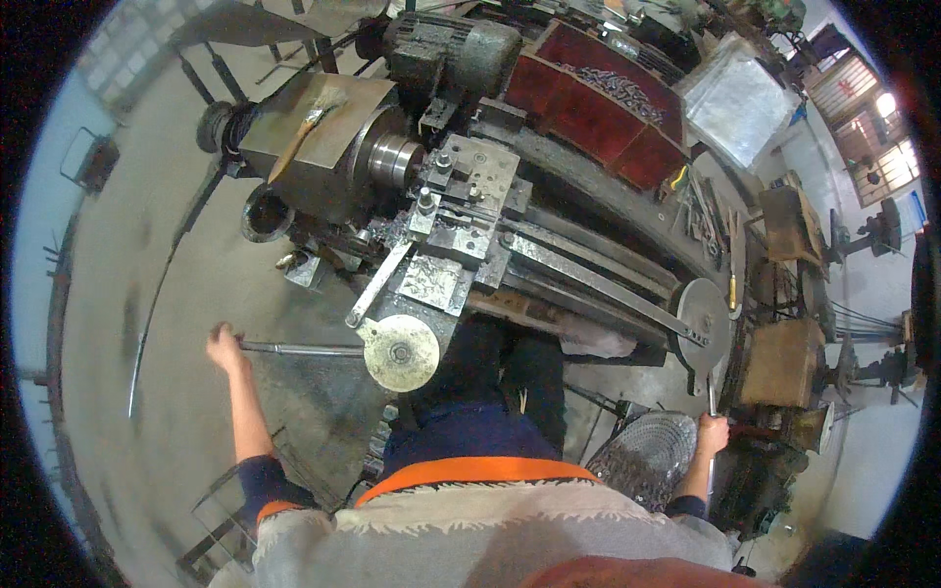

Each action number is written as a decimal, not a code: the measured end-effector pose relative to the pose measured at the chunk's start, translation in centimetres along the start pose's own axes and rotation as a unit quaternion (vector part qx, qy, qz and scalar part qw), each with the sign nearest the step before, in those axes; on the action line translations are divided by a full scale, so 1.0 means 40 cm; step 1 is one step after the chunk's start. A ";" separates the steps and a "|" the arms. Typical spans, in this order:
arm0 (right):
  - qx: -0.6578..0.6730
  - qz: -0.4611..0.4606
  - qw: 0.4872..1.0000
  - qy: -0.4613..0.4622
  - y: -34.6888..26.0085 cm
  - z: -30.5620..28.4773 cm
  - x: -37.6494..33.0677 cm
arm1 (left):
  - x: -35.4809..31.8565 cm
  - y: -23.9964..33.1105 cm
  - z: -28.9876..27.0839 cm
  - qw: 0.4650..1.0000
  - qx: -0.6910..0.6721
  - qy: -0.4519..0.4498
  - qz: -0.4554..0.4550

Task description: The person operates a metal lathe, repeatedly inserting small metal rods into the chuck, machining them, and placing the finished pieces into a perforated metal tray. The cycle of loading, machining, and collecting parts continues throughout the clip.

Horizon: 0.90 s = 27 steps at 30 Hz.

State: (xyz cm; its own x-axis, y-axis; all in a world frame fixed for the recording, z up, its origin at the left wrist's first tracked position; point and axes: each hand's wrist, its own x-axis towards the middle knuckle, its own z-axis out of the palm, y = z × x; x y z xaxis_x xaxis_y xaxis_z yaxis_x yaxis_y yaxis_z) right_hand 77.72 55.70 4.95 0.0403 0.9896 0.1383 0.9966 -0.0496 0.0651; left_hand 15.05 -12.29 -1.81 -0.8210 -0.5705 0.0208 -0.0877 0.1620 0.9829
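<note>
My left hand [226, 348] is closed round the outer end of a long metal handle bar [304, 349]. That bar runs right to a pale round disc [401, 353] at the front of a lathe [588, 279]. At the far right, my right hand [713, 433] grips an upright steel lever [713, 394] below a grey round plate [702, 318] at the end of the lathe bed. Between my hands sits the tool post [446, 211], with a flat lever [380, 284] slanting from it. A shiny round metal workpiece or chuck [396, 162] faces it; which one, I cannot tell.
A wooden-handled brush [297, 145] lies on the headstock [338, 108], in front of a motor [456, 57]. Behind the bed stands a red tray [598, 108] with metal pieces. Hand tools [711, 220] and a clear plastic sheet [740, 98] lie right. A shiny metal basin [647, 453] stands near my right arm.
</note>
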 end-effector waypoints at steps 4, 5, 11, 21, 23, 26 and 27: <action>-0.002 -0.021 1.000 -0.007 0.000 -0.008 0.080 | 0.038 0.046 0.111 0.990 0.126 -0.056 0.018; -0.003 -0.024 1.000 0.001 0.021 0.014 0.105 | 0.056 0.055 0.162 0.988 0.134 -0.077 0.031; -0.010 -0.051 0.998 -0.019 0.043 0.060 0.125 | 0.128 0.066 0.440 0.951 0.165 -0.158 0.210; 0.017 0.060 0.995 -0.082 -0.061 -0.044 -0.086 | 0.106 0.102 0.450 0.945 0.233 -0.162 0.160; 0.008 0.054 0.994 -0.091 -0.053 -0.031 -0.079 | 0.104 0.100 0.455 0.944 0.229 -0.166 0.171; -0.002 0.019 0.996 -0.088 -0.019 -0.010 -0.032 | 0.091 0.114 0.450 0.943 0.241 -0.160 0.163; 0.002 0.033 0.996 -0.077 -0.015 -0.012 -0.018 | 0.075 0.128 0.444 0.942 0.259 -0.156 0.147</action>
State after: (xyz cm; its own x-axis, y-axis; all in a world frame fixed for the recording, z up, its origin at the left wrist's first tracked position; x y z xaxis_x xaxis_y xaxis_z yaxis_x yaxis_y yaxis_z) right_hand 77.07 54.95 5.26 0.1156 0.9932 -0.0110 0.9918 -0.1148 0.0567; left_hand 2.10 1.14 0.05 -0.9715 -0.1882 0.1439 -0.0275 0.6928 0.7206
